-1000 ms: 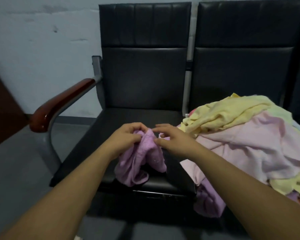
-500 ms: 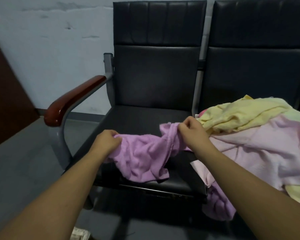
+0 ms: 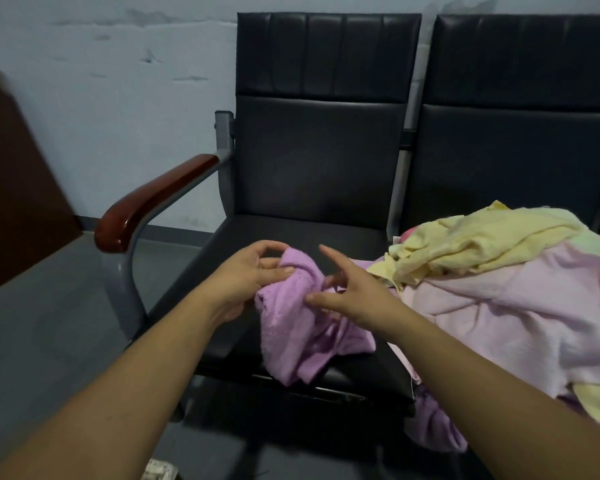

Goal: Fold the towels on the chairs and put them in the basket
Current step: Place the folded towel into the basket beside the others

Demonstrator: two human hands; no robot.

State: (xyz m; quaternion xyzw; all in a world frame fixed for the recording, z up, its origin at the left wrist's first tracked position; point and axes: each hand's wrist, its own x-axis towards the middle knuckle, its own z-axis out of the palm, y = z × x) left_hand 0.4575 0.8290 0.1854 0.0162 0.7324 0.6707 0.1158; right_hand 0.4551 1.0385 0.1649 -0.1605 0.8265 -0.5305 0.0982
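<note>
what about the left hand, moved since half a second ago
Yes: the left hand moved right, from the left edge of the chair seat toward the right hand.

Head-worn camera looks forward and down, near a chair seat (image 3: pixel 302 233).

Two chairs (image 3: pixel 319 161) (image 3: pixel 520 150), two hands (image 3: pixel 250 275) (image 3: pixel 357 296), several towels (image 3: pixel 298 327)

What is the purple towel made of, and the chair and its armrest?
Towel: soft fuzzy cloth, probably terry cotton; it crumples and looks nubbly. Chair: smooth black leather or faux leather, with stitched panels and a dull shine. Armrest: glossy reddish wood, probably varnished; it reflects light.
</note>
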